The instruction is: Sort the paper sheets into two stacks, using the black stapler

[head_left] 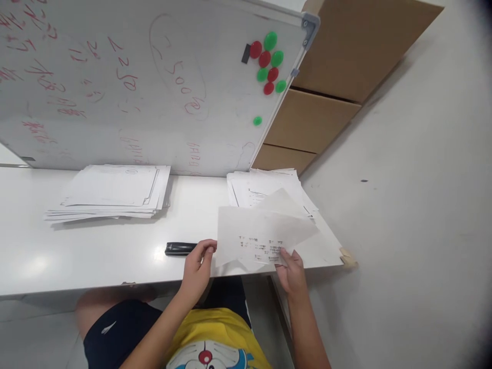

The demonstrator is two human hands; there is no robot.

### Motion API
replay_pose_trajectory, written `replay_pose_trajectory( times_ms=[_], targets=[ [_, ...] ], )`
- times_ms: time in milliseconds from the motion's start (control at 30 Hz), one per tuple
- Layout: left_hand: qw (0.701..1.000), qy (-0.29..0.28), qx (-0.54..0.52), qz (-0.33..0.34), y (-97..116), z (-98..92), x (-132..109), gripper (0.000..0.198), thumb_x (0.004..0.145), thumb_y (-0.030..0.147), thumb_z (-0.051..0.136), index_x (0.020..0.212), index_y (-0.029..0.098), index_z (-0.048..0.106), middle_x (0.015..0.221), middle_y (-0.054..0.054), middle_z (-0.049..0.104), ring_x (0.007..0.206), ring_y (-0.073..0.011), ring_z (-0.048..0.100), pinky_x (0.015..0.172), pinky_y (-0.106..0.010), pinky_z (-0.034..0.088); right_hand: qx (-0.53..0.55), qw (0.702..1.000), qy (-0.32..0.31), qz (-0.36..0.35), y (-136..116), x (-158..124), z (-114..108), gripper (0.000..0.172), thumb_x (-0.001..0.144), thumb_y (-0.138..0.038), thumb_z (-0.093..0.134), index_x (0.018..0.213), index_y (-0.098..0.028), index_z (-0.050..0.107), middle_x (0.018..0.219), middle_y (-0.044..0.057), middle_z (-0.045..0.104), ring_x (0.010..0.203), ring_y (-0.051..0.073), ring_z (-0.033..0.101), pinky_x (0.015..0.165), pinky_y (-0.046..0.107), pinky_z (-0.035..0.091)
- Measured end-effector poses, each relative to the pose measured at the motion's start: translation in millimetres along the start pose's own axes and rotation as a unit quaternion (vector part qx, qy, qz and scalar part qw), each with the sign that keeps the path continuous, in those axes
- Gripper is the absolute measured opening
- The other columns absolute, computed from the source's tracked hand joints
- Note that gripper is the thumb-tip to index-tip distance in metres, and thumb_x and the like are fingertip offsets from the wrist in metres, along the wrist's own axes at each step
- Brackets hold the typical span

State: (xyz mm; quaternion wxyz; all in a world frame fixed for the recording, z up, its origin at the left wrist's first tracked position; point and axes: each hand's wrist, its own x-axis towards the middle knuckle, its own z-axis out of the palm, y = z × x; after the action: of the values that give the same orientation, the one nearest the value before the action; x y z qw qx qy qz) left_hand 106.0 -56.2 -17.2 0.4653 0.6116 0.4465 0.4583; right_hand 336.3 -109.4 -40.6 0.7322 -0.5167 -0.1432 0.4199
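Counting from my end, I have two hands working over the white table [200, 215] and at least two loose sheets [236, 220] between them, overlapping at an angle near the front edge, just ahead of the right-hand paper pile [273, 179]. My right hand [292, 270] pinches the sheets at their lower edge, thumb on top. My left hand [198, 261] is curled at their left edge, thumb against forefinger; I cannot tell whether paper is caught there. The front sheet carries small dark print in several blocks, too small for me to read.

One black stapler-like tool [179, 249] lies just beside the left hand, and one more paper stack [111, 187] sits farther left. On the one whiteboard [219, 31] I count four red magnets [255, 49], five green magnets [270, 41] and one black rectangle [245, 53]. Its red handwriting runs sideways; I make out what looks like "500" inside a loop and "1250", the rest being unclear. Three cardboard box faces [342, 46] show behind, and one white logo marks the dark shorts [126, 333]
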Motion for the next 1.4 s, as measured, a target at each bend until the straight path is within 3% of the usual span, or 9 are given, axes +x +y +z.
replay_pose_trajectory(
  times_ms=[133,267,433,667,767,900,1100,1267,1400],
  targets=[
    [0.994,-0.054,-0.085,-0.032,-10.8,13.2,3.3,0.049,0.09,0.047,0.049,0.132,0.023,0.048,0.134,-0.008,0.054,0.123,-0.0247,0.051,0.096,-0.034,0.047,-0.006,1.0,0.003,-0.007,5.0,3.1,-6.3,0.045,0.063,-0.04,0.078,0.105,-0.026,0.068,0.093,0.001,0.076,0.102,0.024,0.066,0.095,0.045,0.05],
    [0.989,-0.054,-0.113,-0.079,-14.0,24.5,9.2,0.045,0.091,0.047,0.045,0.124,0.018,0.055,0.121,-0.009,0.063,0.108,-0.0223,0.059,0.089,-0.033,0.048,-0.008,1.0,-0.023,0.008,17.8,9.6,-10.7,0.047,0.061,-0.04,0.08,0.103,-0.021,0.07,0.096,0.007,0.075,0.103,0.029,0.065,0.094,0.049,0.049],
    [0.999,-0.024,-0.024,-0.01,-6.9,14.2,19.0,0.034,0.089,0.043,0.049,0.105,0.017,0.065,0.097,-0.005,0.069,0.086,-0.0188,0.063,0.076,-0.029,0.049,-0.05,0.995,-0.085,0.005,17.2,20.6,-20.0,0.044,0.066,-0.041,0.077,0.104,-0.02,0.07,0.1,0.009,0.074,0.104,0.03,0.064,0.094,0.048,0.047],
    [0.982,0.02,0.109,0.151,-5.7,-2.2,24.0,0.025,0.091,0.031,0.049,0.108,0.021,0.064,0.102,-0.006,0.07,0.093,-0.0194,0.065,0.079,-0.03,0.053,-0.096,0.976,-0.061,-0.184,-0.7,42.5,-18.2,0.077,0.068,-0.037,0.076,0.136,-0.027,0.043,0.127,0.009,0.059,0.112,0.024,0.056,0.095,0.042,0.044],
    [0.963,0.042,0.122,0.237,-17.3,-1.8,25.1,0.023,0.09,0.024,0.05,0.109,0.022,0.063,0.098,-0.006,0.069,0.091,-0.0175,0.065,0.078,-0.03,0.053,-0.151,0.97,-0.054,-0.183,4.9,49.4,-18.2,0.06,0.067,-0.04,0.075,0.121,-0.024,0.055,0.11,0.007,0.065,0.099,0.022,0.06,0.089,0.039,0.046],
    [0.968,0.082,0.102,0.216,-42.4,5.7,19.0,0.034,0.088,0.023,0.054,0.122,0.023,0.053,0.107,-0.008,0.062,0.094,-0.0174,0.062,0.074,-0.028,0.054,-0.196,0.968,-0.049,-0.149,22.3,46.9,-19.0,0.036,0.067,-0.044,0.072,0.093,-0.021,0.062,0.086,0.003,0.067,0.083,0.021,0.061,0.079,0.036,0.048],
    [0.962,0.054,0.058,0.26,-62.9,13.9,8.1,0.048,0.088,0.017,0.052,0.134,0.022,0.039,0.101,-0.007,0.061,0.095,-0.0168,0.062,0.084,-0.036,0.053,-0.224,0.967,-0.039,-0.112,21.7,30.9,-17.6,0.05,0.07,-0.046,0.07,0.111,-0.023,0.054,0.097,0.006,0.067,0.08,0.022,0.064,0.068,0.034,0.052],
    [0.938,0.096,0.097,0.317,-60.2,13.3,9.4,0.032,0.088,0.014,0.051,0.119,0.023,0.053,0.102,-0.008,0.064,0.095,-0.0182,0.063,0.079,-0.033,0.055,-0.285,0.937,0.011,-0.202,-5.8,24.2,-13.1,0.042,0.079,-0.045,0.062,0.113,-0.02,0.057,0.11,0.011,0.065,0.087,0.022,0.063,0.075,0.036,0.051],
    [0.943,0.093,0.036,0.318,-55.6,11.6,9.4,0.034,0.086,0.01,0.053,0.118,0.023,0.055,0.101,-0.008,0.064,0.095,-0.0189,0.062,0.077,-0.033,0.055,-0.288,0.911,0.053,-0.291,-21.6,22.6,-6.9,0.035,0.083,-0.04,0.059,0.111,-0.02,0.062,0.115,0.011,0.065,0.104,0.025,0.061,0.088,0.039,0.047]
  ],
)
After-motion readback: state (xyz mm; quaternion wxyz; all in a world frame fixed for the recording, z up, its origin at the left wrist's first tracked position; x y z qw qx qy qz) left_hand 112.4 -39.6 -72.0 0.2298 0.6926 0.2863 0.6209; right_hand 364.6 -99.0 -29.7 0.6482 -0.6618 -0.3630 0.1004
